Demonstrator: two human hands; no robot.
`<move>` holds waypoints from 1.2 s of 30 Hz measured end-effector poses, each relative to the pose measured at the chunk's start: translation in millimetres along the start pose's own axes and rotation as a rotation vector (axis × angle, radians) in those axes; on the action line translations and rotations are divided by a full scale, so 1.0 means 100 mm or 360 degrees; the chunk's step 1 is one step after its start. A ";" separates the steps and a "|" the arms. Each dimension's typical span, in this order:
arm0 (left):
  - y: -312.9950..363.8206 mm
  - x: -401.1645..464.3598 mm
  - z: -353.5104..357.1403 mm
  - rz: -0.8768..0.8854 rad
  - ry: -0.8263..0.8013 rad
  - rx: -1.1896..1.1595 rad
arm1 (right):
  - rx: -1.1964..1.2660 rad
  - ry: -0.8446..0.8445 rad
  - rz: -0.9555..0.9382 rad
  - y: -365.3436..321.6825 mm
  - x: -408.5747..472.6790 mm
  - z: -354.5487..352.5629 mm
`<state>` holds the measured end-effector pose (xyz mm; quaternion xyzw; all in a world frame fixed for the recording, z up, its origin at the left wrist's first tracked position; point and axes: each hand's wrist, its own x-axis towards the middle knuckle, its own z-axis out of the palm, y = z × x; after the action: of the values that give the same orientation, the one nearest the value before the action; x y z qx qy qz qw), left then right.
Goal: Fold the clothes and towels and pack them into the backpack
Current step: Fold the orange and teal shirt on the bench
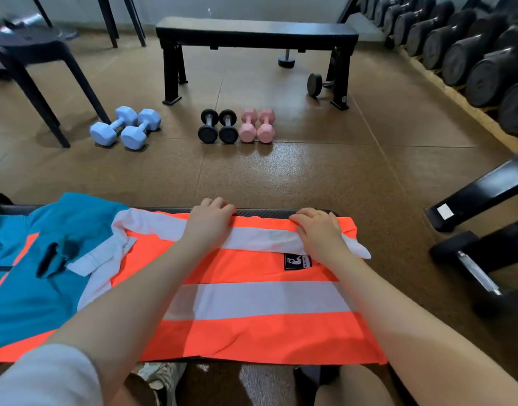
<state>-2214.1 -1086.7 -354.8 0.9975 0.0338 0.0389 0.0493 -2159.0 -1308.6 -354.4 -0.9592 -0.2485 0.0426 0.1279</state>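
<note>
1. Your left hand (210, 219) and right hand (319, 231) both curl their fingers over the far edge of the orange-and-white striped shirt (251, 297), gripping the cloth.
2. The shirt lies flat on the bench (281, 212) from your fingertips back towards you; no backpack shows.
3. Lift both corners evenly and keep that edge taut as you fold, I'd say.
4. Just behind your right hand sits a black label (297, 261); its writing is too small to read.
5. Left of your left hand lies a teal shirt (32, 273).

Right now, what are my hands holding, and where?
Both the left hand and right hand grip the orange and white shirt along its far edge.
</note>
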 end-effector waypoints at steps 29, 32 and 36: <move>-0.54 -1.60 -0.33 -0.0640 0.0161 -0.0509 | 0.0059 0.0077 -0.0422 -0.99 -0.40 0.21; -0.72 -1.86 -0.38 -0.0710 0.0204 -0.0469 | 0.0217 -0.0125 -0.0684 -1.42 -0.54 0.28; -1.03 -2.05 -0.41 -0.0831 0.0202 -0.0439 | 0.0438 -0.0295 -0.0707 -1.83 -0.68 0.39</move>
<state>-2427.5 -994.9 -339.7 0.9345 0.2866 0.0914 0.1905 -2309.3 -1178.3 -342.2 -0.8468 -0.4552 0.1346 0.2400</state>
